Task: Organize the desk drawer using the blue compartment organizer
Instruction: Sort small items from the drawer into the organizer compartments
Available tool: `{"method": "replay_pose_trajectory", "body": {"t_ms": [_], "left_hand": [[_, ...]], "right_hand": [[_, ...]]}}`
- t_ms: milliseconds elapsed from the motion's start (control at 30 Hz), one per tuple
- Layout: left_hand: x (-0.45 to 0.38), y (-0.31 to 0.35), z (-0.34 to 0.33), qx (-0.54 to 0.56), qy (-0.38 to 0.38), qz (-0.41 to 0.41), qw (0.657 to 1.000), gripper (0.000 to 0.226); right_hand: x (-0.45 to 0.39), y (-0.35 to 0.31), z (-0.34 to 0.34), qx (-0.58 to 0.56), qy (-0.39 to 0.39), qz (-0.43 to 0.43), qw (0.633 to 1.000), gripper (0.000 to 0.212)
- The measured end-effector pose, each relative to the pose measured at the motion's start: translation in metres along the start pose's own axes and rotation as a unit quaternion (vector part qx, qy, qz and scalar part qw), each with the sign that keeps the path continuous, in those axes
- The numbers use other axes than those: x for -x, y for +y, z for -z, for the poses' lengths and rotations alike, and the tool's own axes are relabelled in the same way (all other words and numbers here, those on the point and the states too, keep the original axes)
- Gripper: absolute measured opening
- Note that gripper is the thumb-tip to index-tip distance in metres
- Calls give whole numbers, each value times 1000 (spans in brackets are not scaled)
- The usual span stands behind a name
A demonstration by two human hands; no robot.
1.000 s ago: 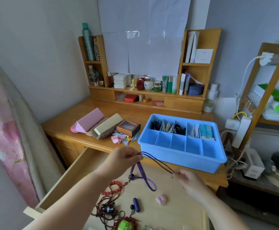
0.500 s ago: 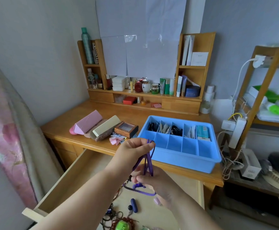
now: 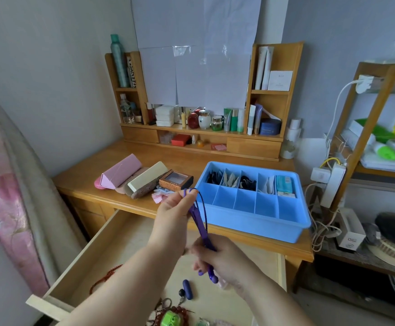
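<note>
Both hands [image 3: 176, 209] [image 3: 224, 260] gripping purple lanyard [image 3: 200, 222]

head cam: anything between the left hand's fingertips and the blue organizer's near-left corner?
Only the purple lanyard cord looping off the left hand; otherwise bare desk edge before the blue organizer, in the head view.

Organizer [image 3: 250, 222] on desk [image 3: 93, 182] (behind drawer [image 3: 79, 267])
</note>
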State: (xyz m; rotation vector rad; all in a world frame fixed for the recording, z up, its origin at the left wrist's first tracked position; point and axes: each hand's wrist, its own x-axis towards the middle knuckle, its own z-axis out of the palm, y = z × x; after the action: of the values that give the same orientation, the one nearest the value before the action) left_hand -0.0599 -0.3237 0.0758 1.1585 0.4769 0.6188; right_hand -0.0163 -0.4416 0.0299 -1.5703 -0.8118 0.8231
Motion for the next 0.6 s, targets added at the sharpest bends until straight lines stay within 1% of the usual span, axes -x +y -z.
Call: {"method": "replay_pose_trajectory", "body": {"t_ms": [67, 133, 167, 233, 300, 333, 400, 467, 500, 533, 600], "left_hand": [[-7, 4, 14, -32, 44, 10, 998, 19], [-12, -1, 27, -65, 86, 66, 992, 13], [-13, -7, 32, -75, 91, 104, 988, 13], [-10, -25, 34, -75, 80, 186, 976, 13], [3, -46, 28, -71, 45, 256, 963, 14], [11, -57, 23, -75, 19, 272, 959, 16], [28, -73, 13, -62, -38, 268, 961, 21], [36, -76, 4, -15, -57, 250, 966, 27], [37, -77, 0, -12, -55, 234, 971, 25], [37, -76, -3, -36, -49, 202, 978, 20], [37, -71, -5, -146, -42, 106, 983, 6]], "right_hand": [[2, 3, 14, -21, 42, 11, 999, 19], [2, 5, 29, -32, 66, 25, 997, 14], [2, 5, 34, -57, 79, 30, 995, 12], [0, 7, 43, -150, 117, 35, 981, 17], [-4, 9, 46, -262, 138, 11, 955, 23], [-5, 10, 45, -320, 141, -8, 937, 27], [-7, 11, 44, -437, 160, -36, 884, 34], [-10, 12, 45, -517, 203, -47, 830, 32], [-11, 12, 47, -528, 230, -59, 815, 31], [-12, 12, 50, -525, 256, -74, 808, 29], [-16, 12, 55, -504, 295, -92, 807, 26]]}}
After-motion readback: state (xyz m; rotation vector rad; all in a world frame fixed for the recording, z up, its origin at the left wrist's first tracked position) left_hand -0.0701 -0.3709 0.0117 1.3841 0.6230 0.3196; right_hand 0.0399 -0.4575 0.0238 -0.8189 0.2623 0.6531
